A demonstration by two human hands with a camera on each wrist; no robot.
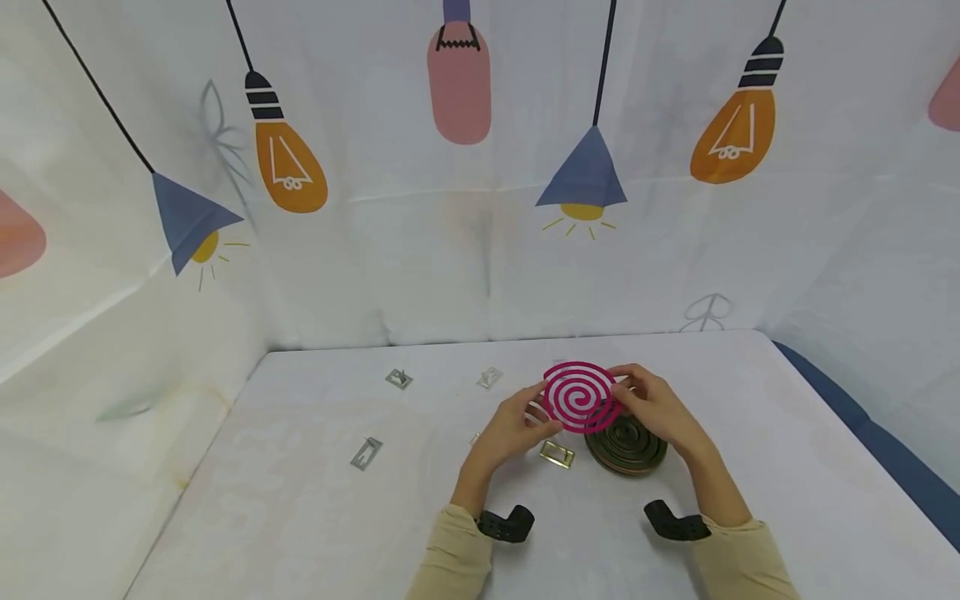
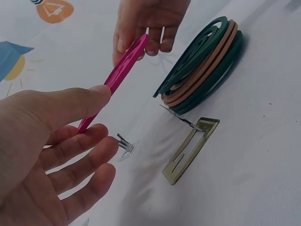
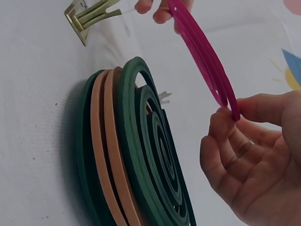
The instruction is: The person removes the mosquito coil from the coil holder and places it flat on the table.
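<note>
A pink mosquito coil (image 1: 581, 399) is held up between both hands, tilted above the table. My left hand (image 1: 516, 423) pinches its left edge between thumb and fingers. On its right edge, the thumb and fingers of my right hand (image 1: 651, 404) grip it. Below the right hand lies a stack of mosquito coils (image 1: 628, 450), green ones with brown ones between, as the right wrist view shows. A gold metal coil stand (image 1: 557, 454) with a raised prong lies just left of the stack. The pink coil covers part of the stack in the head view.
Silver coil stands (image 1: 366, 453) lie to the left, with another stand (image 1: 399, 379) and a further stand (image 1: 489, 377) farther back. The left hand partly hides one more. A white table (image 1: 300, 533) ends at a lamp-patterned curtain (image 1: 420, 267).
</note>
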